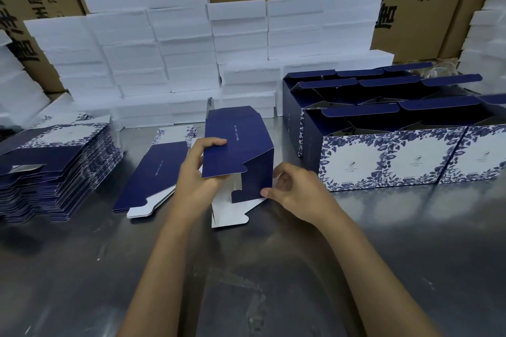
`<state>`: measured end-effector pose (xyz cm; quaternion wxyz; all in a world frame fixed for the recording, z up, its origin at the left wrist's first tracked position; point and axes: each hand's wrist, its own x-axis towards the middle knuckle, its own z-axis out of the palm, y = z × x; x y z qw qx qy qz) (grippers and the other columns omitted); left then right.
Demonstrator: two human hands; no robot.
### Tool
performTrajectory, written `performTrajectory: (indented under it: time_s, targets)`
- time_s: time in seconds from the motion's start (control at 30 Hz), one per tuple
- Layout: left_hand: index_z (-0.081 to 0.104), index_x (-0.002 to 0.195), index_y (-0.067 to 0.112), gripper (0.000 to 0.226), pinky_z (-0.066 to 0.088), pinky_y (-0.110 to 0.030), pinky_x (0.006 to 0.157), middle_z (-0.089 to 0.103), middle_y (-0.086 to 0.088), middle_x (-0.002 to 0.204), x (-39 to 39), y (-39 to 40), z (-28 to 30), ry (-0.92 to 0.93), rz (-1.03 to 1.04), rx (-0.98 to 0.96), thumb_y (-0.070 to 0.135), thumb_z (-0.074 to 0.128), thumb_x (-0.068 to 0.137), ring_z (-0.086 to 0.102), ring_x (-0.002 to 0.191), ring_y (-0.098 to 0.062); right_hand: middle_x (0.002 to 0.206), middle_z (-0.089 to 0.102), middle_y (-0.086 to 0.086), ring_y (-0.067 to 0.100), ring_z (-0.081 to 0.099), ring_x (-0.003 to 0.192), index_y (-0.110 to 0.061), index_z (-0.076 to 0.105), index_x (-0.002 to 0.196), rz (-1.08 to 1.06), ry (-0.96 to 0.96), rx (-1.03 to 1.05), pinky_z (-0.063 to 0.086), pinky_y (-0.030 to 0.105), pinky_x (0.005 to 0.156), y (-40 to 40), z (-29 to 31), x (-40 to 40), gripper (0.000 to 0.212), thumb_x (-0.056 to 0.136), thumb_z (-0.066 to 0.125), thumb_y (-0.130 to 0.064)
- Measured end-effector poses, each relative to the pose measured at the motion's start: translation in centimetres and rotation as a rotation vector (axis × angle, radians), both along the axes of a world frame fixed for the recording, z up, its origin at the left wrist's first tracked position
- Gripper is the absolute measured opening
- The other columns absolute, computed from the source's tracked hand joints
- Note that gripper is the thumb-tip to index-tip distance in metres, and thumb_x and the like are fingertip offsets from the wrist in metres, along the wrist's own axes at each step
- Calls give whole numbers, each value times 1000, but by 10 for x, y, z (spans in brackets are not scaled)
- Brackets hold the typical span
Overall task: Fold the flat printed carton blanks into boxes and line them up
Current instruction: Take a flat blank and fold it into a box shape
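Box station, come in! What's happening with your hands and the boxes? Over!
Left hand and right hand both gripping half-folded blue carton. Finished boxes lined up right. Nothing blocking.

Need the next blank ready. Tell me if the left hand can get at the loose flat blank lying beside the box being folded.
Probably yes. The flat blank lies just beside the left hand with nothing between, but that hand now holds the half-folded carton.

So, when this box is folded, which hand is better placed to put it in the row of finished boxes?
Probably the right hand. The finished boxes stand on its side of the table, and it already pinches the lower edge of the half-folded carton. The left hand grips the carton's far side, nearer the flat blanks.
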<state>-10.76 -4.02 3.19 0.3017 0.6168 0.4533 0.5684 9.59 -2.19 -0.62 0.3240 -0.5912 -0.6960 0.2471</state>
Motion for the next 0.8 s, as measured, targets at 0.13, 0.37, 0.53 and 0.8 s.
performTrajectory:
  time_s: [0.13, 0.37, 0.53, 0.8]
  targets:
    - [63, 117, 18, 44, 46, -7, 73, 69, 31, 100, -1, 2, -1, 10, -9, -19, -9, 70, 83, 63, 91, 11, 70, 60, -6, 18, 57, 70, -24, 56, 72, 28, -88, -5, 37, 24, 58, 3, -1, 0, 28, 86, 78, -34]
    - [65, 115, 18, 41, 47, -7, 74, 69, 33, 98, -4, 2, -1, 32, 9, -14, -7, 73, 83, 64, 93, 9, 57, 51, -5, 14, 47, 56, -18, 55, 65, 12, -98, 36, 30, 19, 50, 5, -3, -2, 33, 87, 78, -23]
    - [65, 115, 18, 42, 47, -7, 74, 69, 32, 99, -4, 1, 0, 32, 2, -27, -7, 73, 83, 65, 93, 8, 64, 60, 1, 18, 52, 62, -18, 58, 66, 20, -93, 22, 35, 26, 55, 3, 3, -2, 32, 89, 77, -29]
    - [66, 114, 24, 44, 52, -16, 83, 69, 25, 108, -4, 0, 1, 34, 3, -46, -5, 73, 83, 65, 103, 0, 57, 51, 1, 20, 45, 57, -17, 51, 62, 23, -43, 141, 37, 29, 59, -1, 8, -3, 38, 92, 73, -23]
